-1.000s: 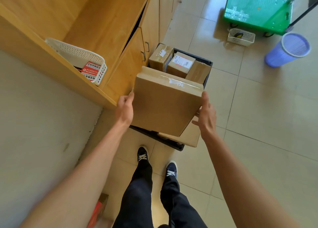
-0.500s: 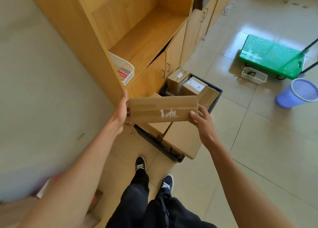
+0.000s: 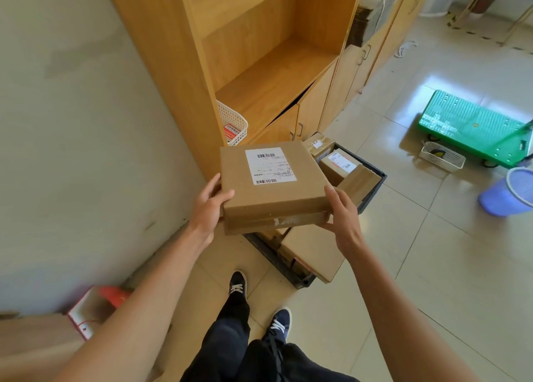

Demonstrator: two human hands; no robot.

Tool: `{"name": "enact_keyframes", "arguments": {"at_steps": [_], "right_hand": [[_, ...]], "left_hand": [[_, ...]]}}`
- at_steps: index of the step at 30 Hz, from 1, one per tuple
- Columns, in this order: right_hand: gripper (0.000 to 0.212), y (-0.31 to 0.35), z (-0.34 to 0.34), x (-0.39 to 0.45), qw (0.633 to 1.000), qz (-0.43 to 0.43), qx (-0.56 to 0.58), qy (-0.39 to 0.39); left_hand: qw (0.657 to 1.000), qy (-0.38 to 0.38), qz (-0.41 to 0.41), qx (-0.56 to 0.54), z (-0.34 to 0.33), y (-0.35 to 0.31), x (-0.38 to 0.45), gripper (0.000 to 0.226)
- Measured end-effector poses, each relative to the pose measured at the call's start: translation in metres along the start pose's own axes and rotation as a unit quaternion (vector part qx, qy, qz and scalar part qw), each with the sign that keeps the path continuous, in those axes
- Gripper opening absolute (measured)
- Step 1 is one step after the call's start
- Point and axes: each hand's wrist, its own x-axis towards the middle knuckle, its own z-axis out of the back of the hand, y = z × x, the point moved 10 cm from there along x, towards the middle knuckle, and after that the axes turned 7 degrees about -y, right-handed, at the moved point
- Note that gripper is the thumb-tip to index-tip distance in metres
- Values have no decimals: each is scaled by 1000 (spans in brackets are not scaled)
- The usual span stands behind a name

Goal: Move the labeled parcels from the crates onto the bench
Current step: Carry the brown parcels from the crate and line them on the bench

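Observation:
A flat brown cardboard parcel [image 3: 268, 197] with a white barcode label facing up is lifted above the floor, held between both hands. My left hand [image 3: 207, 205] grips its left edge, thumb on top. My right hand [image 3: 343, 214] grips its right edge. Below and behind it a black crate [image 3: 372, 185] on the floor holds several more brown parcels, one labeled parcel [image 3: 340, 165] near the back and a large plain box [image 3: 314, 251] at the front. No bench is in view.
A wooden shelf cabinet [image 3: 259, 64] stands at the left, with a white basket [image 3: 233, 122] on its shelf. A green trolley [image 3: 473, 124], a small white basket [image 3: 441, 156] and a purple bucket [image 3: 507, 191] stand on the tiled floor at right. A red-and-white box [image 3: 95, 309] lies by the wall.
The parcel has been lifted out of the crate and turned over, so its label now faces up. The view has tilted up, showing more of the cabinet.

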Motion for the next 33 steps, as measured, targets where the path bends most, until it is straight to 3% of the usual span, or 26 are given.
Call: {"name": "enact_keyframes", "arguments": {"at_steps": [6,13,17,26,28,33], "right_hand": [[46,-1,-15,-9,1000,19,19,6],[40,3,-64,-32,997,62,11,55],[41,12,-115,-57,990,81,-4,114],[39,17,-279,-159,958,116,-31,260],[48,13,-320,-202,950,132,-47,278],[92,-13,-404,-333,936,146,-82,310]], "left_hand": [[999,7,-39,-26,26,2,-25,95],[993,-79,-58,-68,101,3,-43,90],[981,-151,-20,-118,168,12,-59,111],[953,-240,-16,-182,355,58,-149,106],[938,-271,-7,-215,400,76,-183,102],[872,-375,-13,-315,500,121,-272,88]]}}
